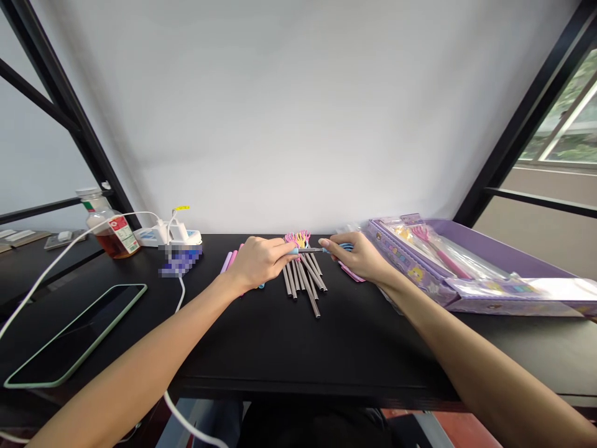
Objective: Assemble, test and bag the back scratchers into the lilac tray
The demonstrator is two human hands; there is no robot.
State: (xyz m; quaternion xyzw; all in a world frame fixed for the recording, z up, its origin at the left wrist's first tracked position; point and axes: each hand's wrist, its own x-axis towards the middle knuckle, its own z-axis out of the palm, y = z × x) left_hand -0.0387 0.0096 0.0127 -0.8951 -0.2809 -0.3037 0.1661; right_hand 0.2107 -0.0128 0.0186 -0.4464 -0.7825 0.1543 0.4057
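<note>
Between my two hands a blue back scratcher [313, 250] with a metal rod is held level above the desk. My left hand [262, 260] is closed round its light blue handle end. Closed at the other end, my right hand [357, 254] grips near the blue claw head [346, 247]. Below and behind lie several metal rods [305, 277] with pink and yellow claw heads [298, 238], fanned toward me. Pink handles [228, 261] lie beside my left hand, partly hidden by it. More pink pieces [351, 272] lie under my right hand.
On the right sits a purple display box [410, 261] holding a bagged pink back scratcher [441, 252]. A phone [77, 336], a power strip [193, 238] with white cables and a glass bottle [109, 227] of brown liquid are on the left. The black desk [298, 354] ends at a wall.
</note>
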